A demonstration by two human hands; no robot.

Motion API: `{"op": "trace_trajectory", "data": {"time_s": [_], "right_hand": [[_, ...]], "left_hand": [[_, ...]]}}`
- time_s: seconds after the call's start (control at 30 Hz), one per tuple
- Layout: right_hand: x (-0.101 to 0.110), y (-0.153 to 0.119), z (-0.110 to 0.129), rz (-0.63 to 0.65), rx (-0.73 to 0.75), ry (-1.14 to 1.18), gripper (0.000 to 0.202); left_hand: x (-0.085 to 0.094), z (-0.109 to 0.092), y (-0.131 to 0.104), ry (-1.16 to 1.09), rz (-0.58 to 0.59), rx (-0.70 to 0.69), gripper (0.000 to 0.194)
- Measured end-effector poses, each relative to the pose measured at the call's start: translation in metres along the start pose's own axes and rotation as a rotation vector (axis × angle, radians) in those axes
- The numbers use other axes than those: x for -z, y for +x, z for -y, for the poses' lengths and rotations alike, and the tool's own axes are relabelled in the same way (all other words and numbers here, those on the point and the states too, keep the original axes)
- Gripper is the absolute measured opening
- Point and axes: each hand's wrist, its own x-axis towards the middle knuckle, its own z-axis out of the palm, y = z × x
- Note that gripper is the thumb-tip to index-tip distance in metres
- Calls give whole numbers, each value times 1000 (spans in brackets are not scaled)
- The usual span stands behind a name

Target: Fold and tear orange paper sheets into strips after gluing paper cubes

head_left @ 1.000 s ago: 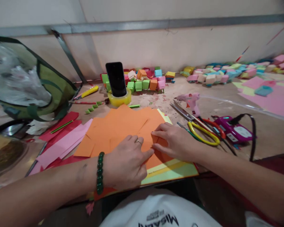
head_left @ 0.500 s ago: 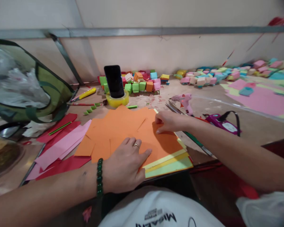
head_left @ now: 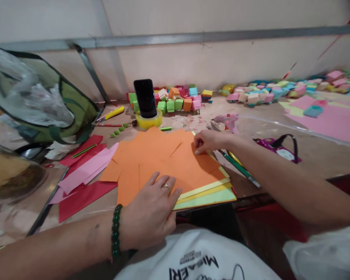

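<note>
Orange paper sheets (head_left: pixel 151 149) lie in an overlapping pile before me, on top of yellow and light green sheets (head_left: pixel 210 196). My left hand (head_left: pixel 150 212), with a ring and a green bead bracelet (head_left: pixel 116 229), rests on the near edge of the orange paper, its fingers stretched out. At the pile's right side is my right hand (head_left: pixel 208 142), its fingers curled and pressed together on the orange paper. Whether it pinches a sheet is too small to tell.
A black phone (head_left: pixel 146 98) stands in a yellow tape roll (head_left: pixel 148 119). Folded paper pieces (head_left: pixel 175 104) line the wall. A pink glue gun (head_left: pixel 229 121), a green cutter (head_left: pixel 240 168) and a purple device (head_left: pixel 280 149) are rightward. Leftward are pink strips (head_left: pixel 87 167), a yellow cutter (head_left: pixel 115 112) and a green bag (head_left: pixel 83 112).
The camera view has shifted slightly. My left hand has slid a little toward the near edge of the paper. My right hand's fingers are curled more tightly at the pile's right side.
</note>
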Motion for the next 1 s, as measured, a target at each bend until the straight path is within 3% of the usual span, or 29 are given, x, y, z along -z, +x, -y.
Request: {"op": "trace_trajectory", "data": {"time_s": [0.1, 0.37, 0.53, 0.6, 0.67, 0.77, 1.0], "right_hand": [[-1, -2, 1, -3, 4, 9, 17], [0, -6, -2, -24, 8, -33, 21], [-6, -30, 34, -198, 51, -140, 53], [-16, -37, 48, -168, 96, -139, 55], [-25, -37, 52, -58, 97, -85, 54], [-27, -26, 37, -4, 57, -8, 50], [-4, -2, -13, -18, -15, 5, 20]], "left_hand": [[-5, -10, -12, -41, -11, 58, 41], [-33, -24, -41, 44, -171, 152, 48], [-37, -27, -40, 39, -218, 184, 47], [-38, -27, -39, 38, -234, 183, 46], [-39, -26, -39, 32, -250, 181, 47], [-42, -24, -39, 24, -281, 167, 48], [-46, -22, -39, 29, -313, 129, 50]]}}
